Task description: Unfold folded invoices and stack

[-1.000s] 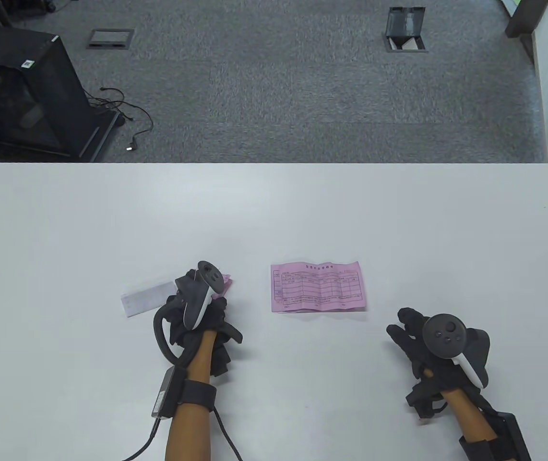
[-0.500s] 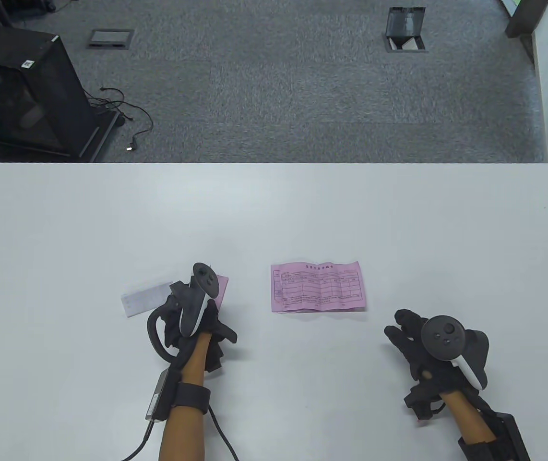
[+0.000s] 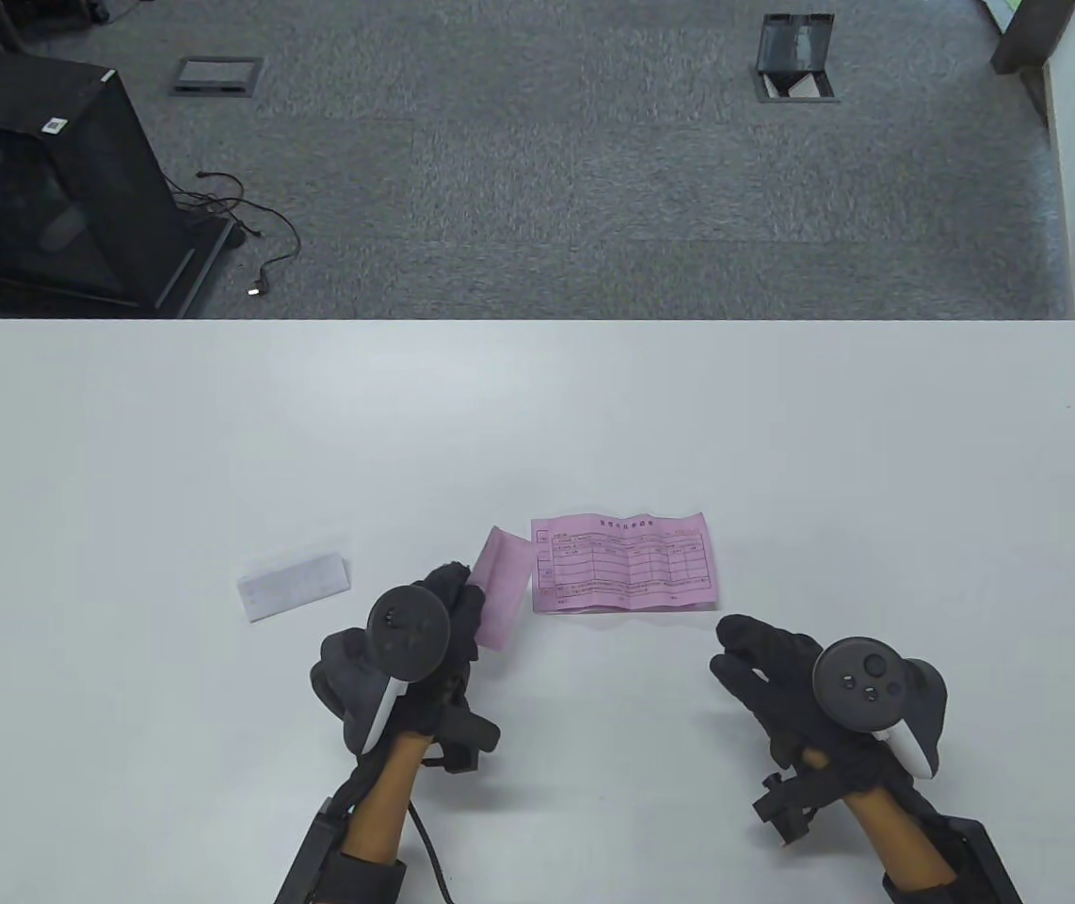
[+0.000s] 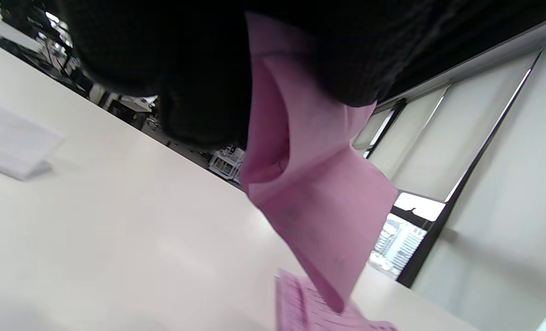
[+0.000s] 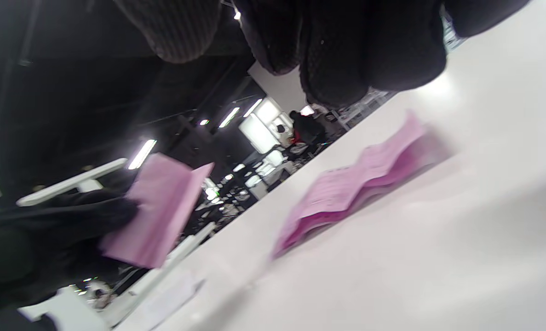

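Table view: folded pink invoice (image 3: pixel 503 589) is being held off the desk (image 3: pixel 537 414) by the left hand (image 3: pixel 425 640), pinching its lower end; long axis running roughly 1-to-7 o'clock, free end toward 1. Unfolded pink invoice (image 3: pixel 625 563) is lying at its 3 o'clock. Right hand (image 3: pixel 773 673) is hovering slack, grasping nothing. Likely step: unfolding; next, right hand taking the free edge.

Print on the flat pink invoice (image 3: pixel 625 562) was too small to read. The left hand (image 3: pixel 406 659) covered the folded invoice's (image 3: pixel 503 589) lower edge. Both forearms ran off the bottom edge.
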